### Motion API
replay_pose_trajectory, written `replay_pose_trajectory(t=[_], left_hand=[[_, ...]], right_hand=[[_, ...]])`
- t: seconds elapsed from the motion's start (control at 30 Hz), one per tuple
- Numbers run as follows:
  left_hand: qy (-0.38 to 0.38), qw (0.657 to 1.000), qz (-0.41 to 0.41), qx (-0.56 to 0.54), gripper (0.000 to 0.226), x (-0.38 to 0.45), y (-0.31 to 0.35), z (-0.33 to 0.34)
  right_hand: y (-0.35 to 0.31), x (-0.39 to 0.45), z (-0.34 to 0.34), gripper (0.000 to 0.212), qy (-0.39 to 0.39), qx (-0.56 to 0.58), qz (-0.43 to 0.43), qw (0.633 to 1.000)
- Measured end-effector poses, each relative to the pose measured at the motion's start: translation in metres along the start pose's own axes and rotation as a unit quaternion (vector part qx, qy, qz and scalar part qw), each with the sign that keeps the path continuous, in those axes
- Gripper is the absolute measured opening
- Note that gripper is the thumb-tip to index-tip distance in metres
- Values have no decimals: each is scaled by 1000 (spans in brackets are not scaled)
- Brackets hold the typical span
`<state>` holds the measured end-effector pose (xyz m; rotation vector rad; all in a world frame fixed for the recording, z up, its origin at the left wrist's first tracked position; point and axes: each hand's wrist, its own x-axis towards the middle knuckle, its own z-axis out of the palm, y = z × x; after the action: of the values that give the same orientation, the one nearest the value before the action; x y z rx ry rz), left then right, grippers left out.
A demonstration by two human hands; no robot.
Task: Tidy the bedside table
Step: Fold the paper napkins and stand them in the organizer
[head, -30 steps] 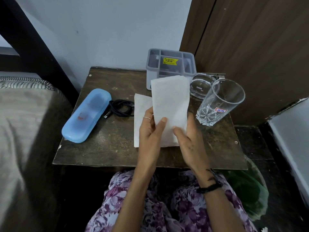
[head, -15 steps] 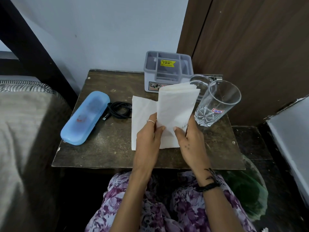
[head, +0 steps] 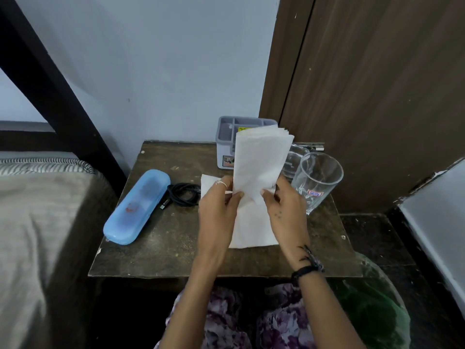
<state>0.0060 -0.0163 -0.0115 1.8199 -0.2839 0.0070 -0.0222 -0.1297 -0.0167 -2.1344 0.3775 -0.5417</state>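
Both hands pinching folded tissue

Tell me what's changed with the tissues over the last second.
Both hands, left hand and right hand, have raised the folded tissue stack more upright. The flat tissue, blue case, cable and glass stayed put.

ring, black wristband, floral garment

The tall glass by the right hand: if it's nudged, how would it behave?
The glass is tall and narrow-based, so it probably tips easily. It stands near the table edge, so a fall could break it. Smooth walls likely make it slippery.
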Motion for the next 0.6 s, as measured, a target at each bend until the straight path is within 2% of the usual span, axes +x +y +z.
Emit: replay_pose_trajectory(t=[0.13, 0.23, 0.3, 0.37, 0.43, 0.6], left_hand=[[32, 998, 27, 53, 8, 56, 20, -3], [17, 991, 41, 127, 3, 107, 28, 2], [-2, 985, 55, 166, 11, 133, 30, 6], [-19, 980, 60, 188, 14, 151, 28, 9], [-35, 974, 64, 214, 8, 164, 25, 13], [-59, 958, 70, 272, 13, 180, 16, 19]], right_hand=[[-21, 45, -2, 19, 51, -18, -33, 998], [-26, 88, 5, 16, 78, -70, -38, 994], [-28, 114, 10, 10, 71, -104, -8, 992], [-27, 136, 15, 14, 60, -124, 18, 990], [-24, 152, 19, 16, 49, -148, 21, 988], [-11, 178, 20, 20, 6, -175, 24, 984]])
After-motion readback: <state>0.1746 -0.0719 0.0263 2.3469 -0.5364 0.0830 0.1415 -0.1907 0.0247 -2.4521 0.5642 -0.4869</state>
